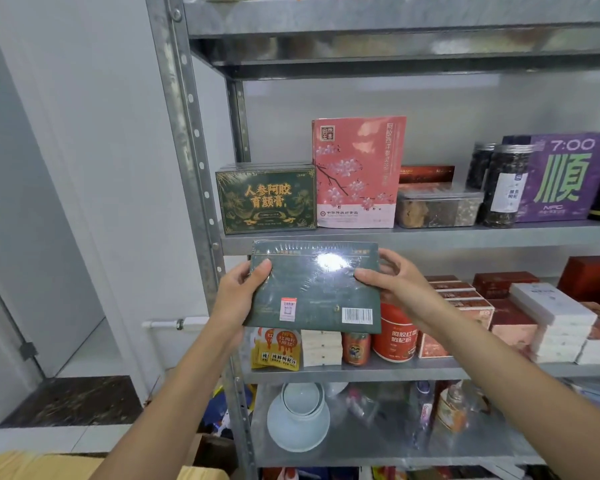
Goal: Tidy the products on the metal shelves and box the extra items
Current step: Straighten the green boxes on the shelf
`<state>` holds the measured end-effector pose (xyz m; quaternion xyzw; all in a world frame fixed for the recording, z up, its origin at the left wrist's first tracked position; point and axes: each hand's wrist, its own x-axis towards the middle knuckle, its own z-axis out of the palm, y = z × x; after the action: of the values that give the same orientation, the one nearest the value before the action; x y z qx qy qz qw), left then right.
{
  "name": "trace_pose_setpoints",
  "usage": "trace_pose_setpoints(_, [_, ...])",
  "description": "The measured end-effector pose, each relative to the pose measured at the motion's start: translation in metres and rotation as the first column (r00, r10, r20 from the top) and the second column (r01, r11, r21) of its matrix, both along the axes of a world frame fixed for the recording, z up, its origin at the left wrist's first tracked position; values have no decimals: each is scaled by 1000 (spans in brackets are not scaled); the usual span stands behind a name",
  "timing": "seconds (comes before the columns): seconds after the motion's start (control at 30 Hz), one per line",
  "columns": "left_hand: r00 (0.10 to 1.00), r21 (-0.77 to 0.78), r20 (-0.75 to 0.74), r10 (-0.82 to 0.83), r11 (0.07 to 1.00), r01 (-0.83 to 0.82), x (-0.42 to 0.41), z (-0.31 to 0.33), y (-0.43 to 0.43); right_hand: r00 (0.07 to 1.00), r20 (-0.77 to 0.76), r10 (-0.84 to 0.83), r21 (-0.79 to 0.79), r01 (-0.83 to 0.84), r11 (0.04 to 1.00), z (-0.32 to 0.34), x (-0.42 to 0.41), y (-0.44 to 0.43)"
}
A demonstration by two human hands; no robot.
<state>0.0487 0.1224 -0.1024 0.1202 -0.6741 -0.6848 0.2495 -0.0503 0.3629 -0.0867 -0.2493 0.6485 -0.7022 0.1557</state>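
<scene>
I hold a flat dark green box (317, 289) wrapped in shiny film, its back with a barcode facing me, just below the front edge of the middle metal shelf (430, 235). My left hand (238, 294) grips its left edge and my right hand (388, 282) grips its right edge. On the shelf above it stand matching green boxes with gold lettering (265, 199), several in a row front to back. A tall pink blossom box (357, 171) stands to their right.
Right of the pink box sit a clear plastic tub (439, 206), dark jars (506, 185) and a purple box (565, 174). The lower shelf (361, 372) holds a red can, sachets, red and white boxes. A white bowl (298, 419) sits lower down. A cardboard carton (32, 465) is at bottom left.
</scene>
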Motion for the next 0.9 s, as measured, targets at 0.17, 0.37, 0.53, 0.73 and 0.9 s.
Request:
trace_pose_setpoints(0.17, [996, -59, 68, 59, 997, -55, 0, 0, 6, 966, 204, 157, -64, -147, 987, -25, 27, -5])
trace_pose_setpoints(0.37, [970, -652, 2, 242, 736, -182, 14, 14, 38, 918, -317, -238, 169, 301, 938, -12, 50, -21])
trace_pose_setpoints(0.53, [973, -187, -42, -228, 958, 216, 31, 24, 90, 743, -637, -205, 227, 434, 872, -20, 90, -38])
trace_pose_setpoints(0.73, [996, -92, -77, -47, 995, 40, 39, 20, 51, 712, -702, -22, 272, 296, 916, -30, 100, -34])
trace_pose_setpoints(0.9, [969, -117, -14, -248, 962, 245, 53, 25, 7, 878, -436, -197, 203, 309, 929, -6, 36, -14])
